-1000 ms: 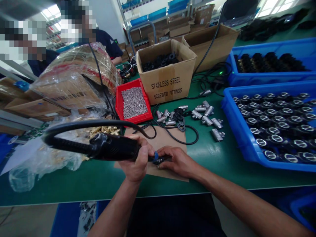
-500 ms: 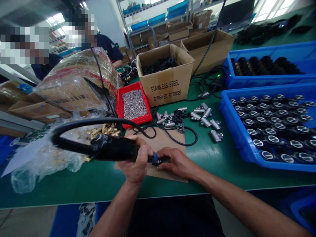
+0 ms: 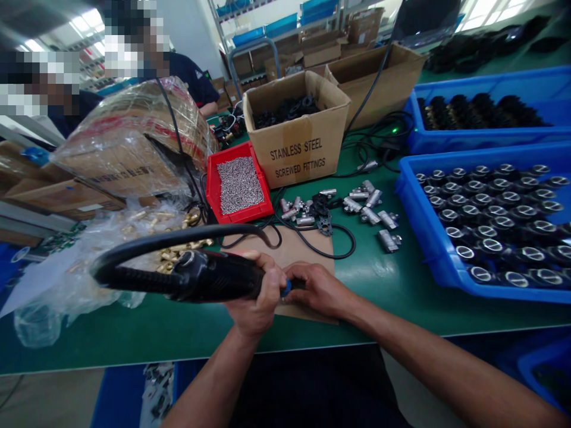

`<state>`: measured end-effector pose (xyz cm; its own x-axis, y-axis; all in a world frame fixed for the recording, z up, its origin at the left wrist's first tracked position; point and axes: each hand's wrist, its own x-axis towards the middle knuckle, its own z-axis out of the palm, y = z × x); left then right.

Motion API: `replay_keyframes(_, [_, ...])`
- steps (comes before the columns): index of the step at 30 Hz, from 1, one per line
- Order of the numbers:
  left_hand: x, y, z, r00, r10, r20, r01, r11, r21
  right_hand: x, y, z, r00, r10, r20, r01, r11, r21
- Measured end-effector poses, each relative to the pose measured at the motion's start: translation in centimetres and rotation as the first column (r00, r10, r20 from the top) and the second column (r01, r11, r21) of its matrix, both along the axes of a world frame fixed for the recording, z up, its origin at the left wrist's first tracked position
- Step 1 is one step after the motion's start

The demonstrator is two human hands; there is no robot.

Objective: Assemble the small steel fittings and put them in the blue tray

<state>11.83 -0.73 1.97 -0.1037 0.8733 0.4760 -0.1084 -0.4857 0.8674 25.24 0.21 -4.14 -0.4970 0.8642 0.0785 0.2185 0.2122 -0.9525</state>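
Note:
My left hand (image 3: 259,294) is wrapped round a black corded electric screwdriver (image 3: 218,274), held nearly level with its tip toward the right. At that end a blue collar (image 3: 286,288) shows between my two hands. My right hand (image 3: 317,290) has its fingers closed at the tip, around a small dark part that they mostly hide. Both hands are over a sheet of brown cardboard (image 3: 312,252) on the green table. Behind them lie several silver metal fittings (image 3: 370,215) and a few small black pieces (image 3: 322,205).
A red bin (image 3: 215,196) of small metal pieces stands behind the screwdriver, beside a cardboard box (image 3: 298,148). Blue trays (image 3: 419,238) with black, silver-topped parts fill the right. Brass pieces (image 3: 172,258) and plastic wrap (image 3: 93,285) lie left. Loose cable (image 3: 352,241) loops behind my hands. Two people sit opposite.
My left hand has moved the screwdriver to the right, closer to my right hand. The dark part between them is now more hidden. The view has shifted slightly.

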Motion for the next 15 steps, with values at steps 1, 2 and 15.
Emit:
replay_keyframes(1, [0.1, -0.1, -0.1, 1.000, 0.001, -0.007, -0.001, 1.000, 0.001, 0.0, 0.0, 0.1, 1.000, 0.002, 0.001, -0.002, 1.000, 0.002])
replay_keyframes(2, [0.2, -0.2, -0.2, 1.000, 0.004, -0.014, -0.004, 1.000, -0.003, 0.0, 0.0, 0.1, 1.000, 0.002, 0.001, -0.002, 1.000, 0.005])
replay_keyframes(15, [-5.9, -0.2, 0.5, 0.899, 0.412, 0.148, -0.346, 0.876, -0.336, 0.0, -1.0, 0.6, 0.974, 0.078, 0.215, -0.149, 0.929, 0.339])
